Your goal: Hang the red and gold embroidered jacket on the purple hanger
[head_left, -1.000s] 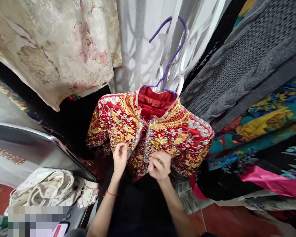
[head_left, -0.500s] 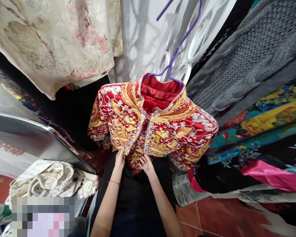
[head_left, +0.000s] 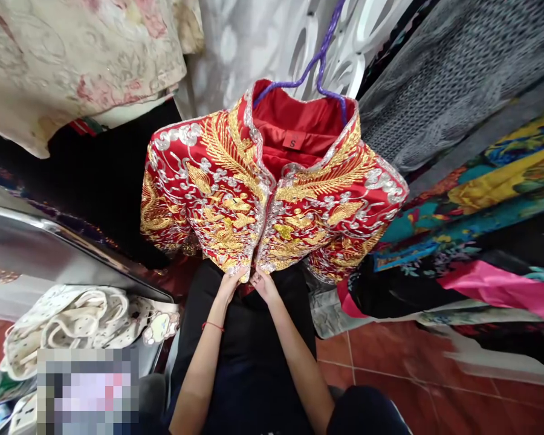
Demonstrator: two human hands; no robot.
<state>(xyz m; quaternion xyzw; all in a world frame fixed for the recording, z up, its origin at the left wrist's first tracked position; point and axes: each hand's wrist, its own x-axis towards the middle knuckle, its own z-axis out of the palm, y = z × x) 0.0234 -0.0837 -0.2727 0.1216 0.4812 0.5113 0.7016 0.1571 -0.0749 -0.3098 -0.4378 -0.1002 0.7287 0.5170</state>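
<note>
A red jacket (head_left: 226, 199) with gold and silver embroidery hangs in front of me on a purple hanger (head_left: 324, 57). Inside its stand-up collar a red label (head_left: 294, 141) shows the letter S. My left hand (head_left: 231, 283), with a red string on its wrist, is closed on the bottom front corner of one panel. My right hand (head_left: 263, 284) pinches the bottom corner of the other panel. Both front edges lie close together between my hands, with a narrow gap at the hem. The fingertips under the cloth are partly hidden.
Grey knitwear (head_left: 448, 90) and floral clothes (head_left: 494, 199) hang at the right. A cream floral garment (head_left: 131, 72) hangs upper left. A spotted white cloth bag (head_left: 77, 326) lies lower left by a metal-framed chair (head_left: 72, 248). Red tiles (head_left: 390, 356) cover the floor.
The jacket appears larger and closer. My right hand has gone from open fingers near the hem to gripping it, and the two front panels have come together.
</note>
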